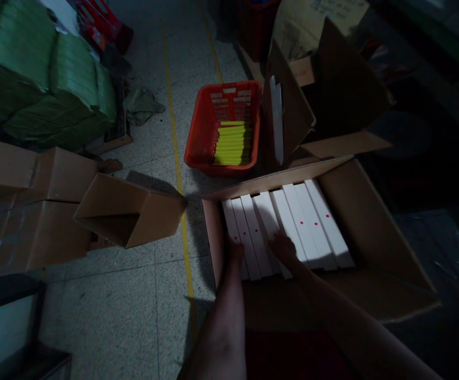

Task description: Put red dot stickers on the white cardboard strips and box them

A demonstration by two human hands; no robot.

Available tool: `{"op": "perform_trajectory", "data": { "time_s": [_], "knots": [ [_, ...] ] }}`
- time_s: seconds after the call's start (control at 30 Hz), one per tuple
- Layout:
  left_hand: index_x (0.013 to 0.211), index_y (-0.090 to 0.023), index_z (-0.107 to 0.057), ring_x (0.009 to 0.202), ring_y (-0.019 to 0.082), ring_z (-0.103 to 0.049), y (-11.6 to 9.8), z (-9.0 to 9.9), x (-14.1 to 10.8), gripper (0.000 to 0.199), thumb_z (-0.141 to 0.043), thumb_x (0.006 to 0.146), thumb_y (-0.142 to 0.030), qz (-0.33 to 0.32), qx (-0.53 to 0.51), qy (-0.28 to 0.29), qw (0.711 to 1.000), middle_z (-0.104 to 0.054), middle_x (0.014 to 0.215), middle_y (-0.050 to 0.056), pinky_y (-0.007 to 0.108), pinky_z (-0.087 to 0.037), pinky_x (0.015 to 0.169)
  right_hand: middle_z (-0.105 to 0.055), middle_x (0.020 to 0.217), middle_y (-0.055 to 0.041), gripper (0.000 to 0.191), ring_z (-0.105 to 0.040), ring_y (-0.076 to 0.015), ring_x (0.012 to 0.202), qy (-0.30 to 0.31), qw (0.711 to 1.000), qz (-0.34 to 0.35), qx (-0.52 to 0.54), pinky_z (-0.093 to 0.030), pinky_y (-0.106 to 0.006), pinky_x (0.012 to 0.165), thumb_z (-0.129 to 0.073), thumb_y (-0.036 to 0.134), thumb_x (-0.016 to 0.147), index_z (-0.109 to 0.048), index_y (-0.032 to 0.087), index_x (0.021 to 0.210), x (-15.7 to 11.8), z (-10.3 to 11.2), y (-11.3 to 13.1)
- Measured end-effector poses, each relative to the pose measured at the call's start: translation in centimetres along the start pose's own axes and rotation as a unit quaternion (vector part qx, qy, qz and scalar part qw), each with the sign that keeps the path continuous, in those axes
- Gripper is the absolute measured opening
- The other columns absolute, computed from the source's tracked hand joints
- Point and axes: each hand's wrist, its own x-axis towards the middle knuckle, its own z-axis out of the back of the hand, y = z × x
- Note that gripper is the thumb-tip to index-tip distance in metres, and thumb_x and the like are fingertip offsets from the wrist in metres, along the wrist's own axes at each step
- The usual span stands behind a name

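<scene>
A row of slim white boxes [306, 224], most marked with a small red dot, stands on edge inside an open cardboard carton [388, 232]. My left hand [234, 250] is at the row's left end, against the outermost white box and close to the carton wall; its fingers are mostly hidden. My right hand [284, 248] is closed on a white box [268, 214] near the middle of the row. That box leans slightly, with narrow gaps beside it. Dim light hides the fingertips.
Beyond the carton sits a red plastic basket [198, 134] holding several yellow strips [232, 145]. A smaller open carton [162, 219] stands left on the speckled floor. Stacked cartons [59, 227] and green wrapped bales [35, 79] line the left; another open carton [293, 111] is at back right.
</scene>
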Motion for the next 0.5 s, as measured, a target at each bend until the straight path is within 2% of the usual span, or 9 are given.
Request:
{"op": "perform_trajectory", "data": {
  "time_s": [0.1, 0.27, 0.4, 0.5],
  "knots": [
    [0.142, -0.015, -0.032, 0.113, 0.015, -0.060, 0.5, 0.0, 0.4, 0.083, -0.050, 0.063, 0.002, -0.001, -0.013, 0.002, 1.000, -0.060, 0.124, 0.011, 0.023, -0.048, 0.095, -0.064, 0.111, -0.0170, 0.032, -0.062, -0.0255, 0.102, 0.011, 1.000, 0.012, 0.016, -0.047, -0.030, 0.085, -0.056, 0.022, 0.086, -0.059, 0.009, 0.116, 0.2, -0.5, -0.5],
    [0.138, -0.013, -0.037, 0.111, 0.013, -0.062, 0.3, -0.3, 0.8, 0.077, -0.053, 0.064, 0.000, 0.009, 0.099, -0.010, 0.995, -0.062, 0.125, 0.010, 0.018, -0.048, 0.091, -0.062, 0.117, -0.0192, 0.048, -0.059, -0.0262, 0.109, 0.031, 0.997, 0.058, 0.036, -0.046, -0.032, 0.089, -0.053, 0.015, 0.084, -0.050, 0.006, 0.131, 0.6, -0.5, -0.3],
    [0.130, -0.007, -0.046, 0.114, 0.022, -0.061, -0.4, -0.4, 0.5, 0.063, -0.057, 0.068, -0.005, 0.048, 0.182, -0.043, 0.981, -0.061, 0.124, 0.017, 0.024, -0.051, 0.089, -0.059, 0.122, -0.0220, 0.048, -0.056, -0.0290, 0.114, 0.049, 0.993, 0.093, 0.048, -0.044, -0.038, 0.095, -0.057, 0.010, 0.081, -0.053, 0.004, 0.128, 0.4, 0.4, 0.0],
    [0.123, -0.006, -0.052, 0.115, 0.027, -0.061, -1.6, 0.0, -1.2, 0.053, -0.063, 0.071, -0.011, 0.039, 0.260, -0.057, 0.963, -0.062, 0.121, 0.020, 0.029, -0.051, 0.089, -0.062, 0.116, -0.0203, 0.045, -0.059, -0.0305, 0.110, 0.037, 0.989, 0.122, 0.076, -0.045, -0.043, 0.093, -0.064, 0.014, 0.079, -0.057, 0.005, 0.122, -1.4, 2.2, 0.1]
  ]
}}
